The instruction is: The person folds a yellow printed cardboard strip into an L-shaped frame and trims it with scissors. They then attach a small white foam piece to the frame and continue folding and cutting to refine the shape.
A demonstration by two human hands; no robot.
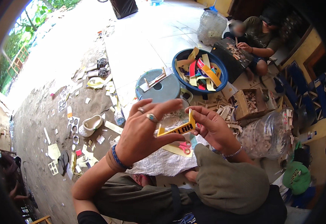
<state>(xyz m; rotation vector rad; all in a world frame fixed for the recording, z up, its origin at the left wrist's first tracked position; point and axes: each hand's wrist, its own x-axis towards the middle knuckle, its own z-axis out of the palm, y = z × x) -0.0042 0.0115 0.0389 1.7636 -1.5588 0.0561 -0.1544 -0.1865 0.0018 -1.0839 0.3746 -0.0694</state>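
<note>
- Left hand near frame centre, fingers spread wide w/ rings on two of them; thumb and a fingertip pinch the lower-left end of a yellow foam strip. Blue bracelet on wrist.
- Right hand at 3 o'clock of the strip, thumb + forefinger closed on its upper-right end; bead bracelet on wrist.
- Strip is bent into an angle, held in the air between both hands, above a silvery sheet over the person's lap.
- Red-handled scissors lie on the sheet, at 6 o'clock of the strip, apart from both hands.
- At 12 o'clock: grey-blue round stool w/ a few scraps on top; blue basin at 1 o'clock, full of coloured foam strips.
- At 3 o'clock: clear plastic jar of small cut bits, cardboard box just beyond it.
- At 1–2 o'clock, far: another person sits working over a dark tray.
- At 9 o'clock: white clog on dirt floor amid scattered offcuts.
</note>
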